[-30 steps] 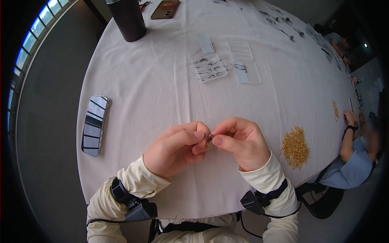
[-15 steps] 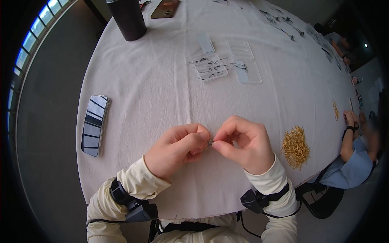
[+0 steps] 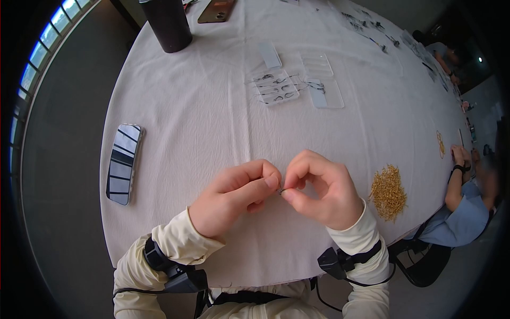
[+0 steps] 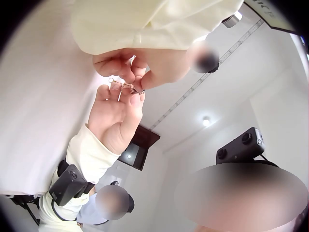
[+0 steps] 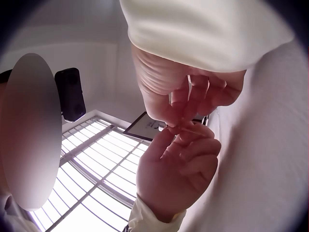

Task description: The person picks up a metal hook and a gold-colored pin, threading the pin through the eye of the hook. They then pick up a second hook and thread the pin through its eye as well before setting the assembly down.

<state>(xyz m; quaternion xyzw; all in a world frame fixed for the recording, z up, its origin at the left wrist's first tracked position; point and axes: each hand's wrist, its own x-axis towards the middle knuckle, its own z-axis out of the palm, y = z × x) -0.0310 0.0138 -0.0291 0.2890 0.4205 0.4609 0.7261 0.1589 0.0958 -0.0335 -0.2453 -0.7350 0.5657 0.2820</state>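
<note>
Thumb and forefinger of the left hand (image 3: 234, 198) pinch a tiny dark piece (image 3: 281, 192) at the middle of the table's near part. The right hand (image 3: 326, 190) pinches the same small piece from the other side, thumb against forefinger. In the left wrist view a thin gold wire with a round loop (image 4: 111, 80) runs from the fingertips, between the left hand (image 4: 164, 67) and the right hand (image 4: 113, 116). The right wrist view shows both sets of fingertips meeting, the piece mostly hidden by them.
A heap of gold pins (image 3: 388, 193) lies right of the hands, a phone (image 3: 124, 165) to the left. Farther back are a compartment box (image 3: 276, 88) with hooked pieces, a clear lid (image 3: 328, 93), a dark cup (image 3: 167, 24) and another phone (image 3: 216, 10). A seated person is at the right edge.
Both hands have shifted slightly right, still close together at the small piece. The left fingers have curled in more, and less of the piece shows between the fingertips.
</note>
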